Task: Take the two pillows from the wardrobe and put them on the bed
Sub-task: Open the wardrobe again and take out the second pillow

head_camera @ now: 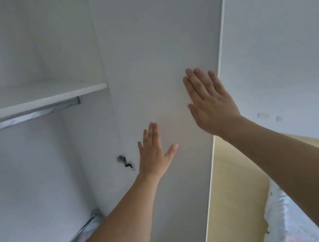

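Two bare hands are pressing flat against a white wardrobe door (158, 61). The left hand (155, 151) is lying open, fingers together and thumb spread, near the door's hinge (125, 162). The right hand (209, 99) is resting open, fingers splayed, at the door's outer edge. Neither is holding anything. One patterned pillow (283, 222) is showing at the lower right. One wardrobe shelf (40, 98) is sitting bare.

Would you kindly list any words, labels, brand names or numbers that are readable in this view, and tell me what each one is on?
None: no readable text appears anywhere.
The white wardrobe door, shelf and hanging rail are plain.
The patterned fabric at lower right shows a print only, no lettering.
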`<state>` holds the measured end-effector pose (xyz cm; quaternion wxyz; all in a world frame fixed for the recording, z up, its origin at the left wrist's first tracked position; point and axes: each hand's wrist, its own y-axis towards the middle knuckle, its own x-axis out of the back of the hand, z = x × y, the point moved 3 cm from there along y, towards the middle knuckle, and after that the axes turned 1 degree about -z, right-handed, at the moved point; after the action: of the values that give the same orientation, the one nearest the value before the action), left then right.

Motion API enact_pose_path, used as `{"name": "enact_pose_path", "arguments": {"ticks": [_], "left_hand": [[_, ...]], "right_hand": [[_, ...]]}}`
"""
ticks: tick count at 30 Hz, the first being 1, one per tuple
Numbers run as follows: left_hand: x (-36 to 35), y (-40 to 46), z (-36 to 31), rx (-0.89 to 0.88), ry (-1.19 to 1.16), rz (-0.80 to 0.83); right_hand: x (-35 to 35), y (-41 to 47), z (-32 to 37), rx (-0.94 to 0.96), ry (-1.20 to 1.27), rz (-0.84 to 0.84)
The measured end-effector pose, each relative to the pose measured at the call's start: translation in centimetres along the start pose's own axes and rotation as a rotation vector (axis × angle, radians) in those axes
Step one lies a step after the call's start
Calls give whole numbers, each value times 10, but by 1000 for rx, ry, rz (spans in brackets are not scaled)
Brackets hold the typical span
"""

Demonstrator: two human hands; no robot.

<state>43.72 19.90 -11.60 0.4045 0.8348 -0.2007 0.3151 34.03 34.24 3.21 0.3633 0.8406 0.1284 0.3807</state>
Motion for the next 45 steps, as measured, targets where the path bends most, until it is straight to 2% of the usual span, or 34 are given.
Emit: {"name": "enact_pose_path", "arguments": {"ticks": [10,16,21,28,37,40,45], "left_hand": [[134,-95,215,302,432,-84],[194,-159,296,494,579,-81],[197,-196,341,616,635,-47],[109,-271,426,749,644,92],[-79,-440,601,869,613,295],[-147,-495,662,875,590,316],[-237,-562,744,918,528,420]], "right_hand": [[-28,39,253,247,487,151],[-39,45,375,441,658,189],[-73,36,446,553,750,262],[-174,-53,552,653,791,354],[-356,-225,727,746,788,493],[-420,-287,788,782,765,531],[-508,-374,872,835,714,598]]}}
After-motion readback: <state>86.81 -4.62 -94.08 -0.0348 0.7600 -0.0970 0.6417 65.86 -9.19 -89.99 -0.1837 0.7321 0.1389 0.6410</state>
